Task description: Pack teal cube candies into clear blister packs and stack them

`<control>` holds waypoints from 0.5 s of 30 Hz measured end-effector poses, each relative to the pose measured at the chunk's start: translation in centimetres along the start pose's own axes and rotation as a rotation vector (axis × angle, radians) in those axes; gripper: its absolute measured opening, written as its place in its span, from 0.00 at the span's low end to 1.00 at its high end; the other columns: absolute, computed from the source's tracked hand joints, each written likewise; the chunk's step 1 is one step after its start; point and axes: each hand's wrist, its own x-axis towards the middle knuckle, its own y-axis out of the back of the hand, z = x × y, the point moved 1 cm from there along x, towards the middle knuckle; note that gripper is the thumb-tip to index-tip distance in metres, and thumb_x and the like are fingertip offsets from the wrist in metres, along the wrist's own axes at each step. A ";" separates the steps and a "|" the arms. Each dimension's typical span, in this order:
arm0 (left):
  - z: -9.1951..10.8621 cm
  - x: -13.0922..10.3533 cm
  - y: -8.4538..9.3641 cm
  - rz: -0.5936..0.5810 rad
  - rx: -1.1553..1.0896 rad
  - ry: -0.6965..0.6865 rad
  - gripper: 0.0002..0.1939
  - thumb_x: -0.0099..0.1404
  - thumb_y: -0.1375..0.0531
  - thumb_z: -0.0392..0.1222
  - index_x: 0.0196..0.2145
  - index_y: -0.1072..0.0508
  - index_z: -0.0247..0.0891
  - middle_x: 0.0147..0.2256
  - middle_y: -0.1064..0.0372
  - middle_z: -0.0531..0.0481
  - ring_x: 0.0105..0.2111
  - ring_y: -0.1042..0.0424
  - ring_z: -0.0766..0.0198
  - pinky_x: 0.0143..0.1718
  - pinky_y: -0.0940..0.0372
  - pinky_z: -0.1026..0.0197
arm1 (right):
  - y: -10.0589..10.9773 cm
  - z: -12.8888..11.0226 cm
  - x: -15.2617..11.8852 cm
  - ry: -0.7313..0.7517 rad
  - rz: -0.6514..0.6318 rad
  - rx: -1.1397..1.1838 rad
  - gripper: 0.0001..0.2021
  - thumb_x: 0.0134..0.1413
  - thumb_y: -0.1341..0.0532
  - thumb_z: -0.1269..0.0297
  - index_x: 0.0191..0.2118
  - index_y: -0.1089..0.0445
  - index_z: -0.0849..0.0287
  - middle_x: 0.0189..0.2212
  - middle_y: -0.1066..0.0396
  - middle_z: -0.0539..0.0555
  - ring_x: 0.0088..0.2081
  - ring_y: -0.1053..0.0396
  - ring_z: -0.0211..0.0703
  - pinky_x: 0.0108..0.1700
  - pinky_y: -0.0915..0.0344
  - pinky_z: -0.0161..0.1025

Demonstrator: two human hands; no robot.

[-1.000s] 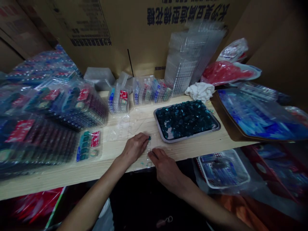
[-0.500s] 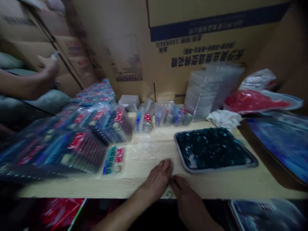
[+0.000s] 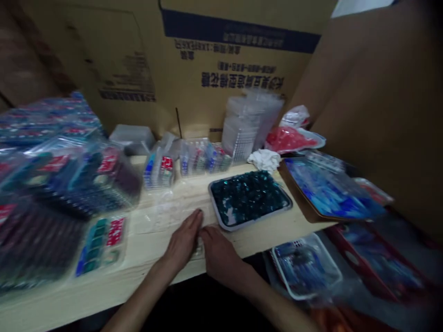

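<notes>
My left hand point(image 3: 182, 240) and my right hand point(image 3: 221, 253) meet near the front edge of the wooden table. Their fingers are bent and pressed in close together. A small pale, clear-looking piece point(image 3: 198, 250) shows between them, mostly covered, and its kind is hidden. Just beyond my right hand lies a shallow tray point(image 3: 232, 227) heaped with dark teal, shiny small packets point(image 3: 251, 193). To the left of my hands, a single clear blister pack point(image 3: 102, 244) lies flat, with blue, teal and red contents.
Stacks of filled clear packs point(image 3: 44, 240) crowd the left. Behind stand upright packs point(image 3: 161, 168), stacked clear plastic trays point(image 3: 242, 129), crumpled white tissue point(image 3: 265, 160) and a bag of red pieces point(image 3: 287, 139). On the right are a carton of blue packets point(image 3: 325, 189) and a lower white basket point(image 3: 306, 265).
The view has swung to the right, so more of the right side shows and the other person's arm at the left is out of view. My hands stay together at the table edge.
</notes>
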 end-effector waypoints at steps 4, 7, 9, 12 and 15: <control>-0.8 0.8 0.8 -0.019 0.089 -0.044 0.38 0.58 0.50 0.24 0.65 0.42 0.40 0.66 0.45 0.40 0.63 0.40 0.51 0.59 0.36 0.47 | 4.2 2.8 1.3 -0.140 0.115 -0.060 0.22 0.52 0.47 0.80 0.54 0.35 0.63 0.49 0.33 0.61 0.51 0.38 0.48 0.55 0.39 0.44; -1.2 2.2 2.3 -0.018 0.153 -0.053 0.31 0.59 0.49 0.27 0.60 0.34 0.38 0.62 0.39 0.39 0.59 0.34 0.51 0.55 0.33 0.49 | 7.4 6.6 2.8 -0.348 0.205 -0.271 0.22 0.55 0.47 0.77 0.56 0.36 0.63 0.53 0.36 0.65 0.52 0.40 0.55 0.51 0.39 0.49; -0.8 3.9 3.3 -0.011 0.173 -0.050 0.24 0.59 0.46 0.29 0.53 0.27 0.36 0.57 0.34 0.38 0.53 0.30 0.50 0.52 0.31 0.51 | 8.6 8.8 3.6 -0.405 0.202 -0.391 0.23 0.56 0.46 0.74 0.58 0.37 0.62 0.53 0.38 0.66 0.52 0.40 0.58 0.50 0.40 0.51; 0.9 7.9 4.0 0.035 0.187 -0.005 0.16 0.60 0.45 0.33 0.45 0.24 0.36 0.50 0.32 0.40 0.47 0.29 0.53 0.49 0.31 0.53 | 8.7 10.7 4.4 -0.394 0.141 -0.476 0.19 0.56 0.46 0.73 0.54 0.34 0.61 0.51 0.37 0.65 0.50 0.39 0.58 0.48 0.42 0.51; 3.4 13.1 3.0 0.034 0.180 -0.014 0.19 0.65 0.49 0.31 0.49 0.27 0.38 0.49 0.31 0.43 0.48 0.30 0.59 0.50 0.34 0.59 | 7.7 10.9 4.5 -0.348 0.117 -0.461 0.15 0.55 0.47 0.76 0.48 0.32 0.61 0.48 0.36 0.64 0.47 0.38 0.56 0.46 0.42 0.49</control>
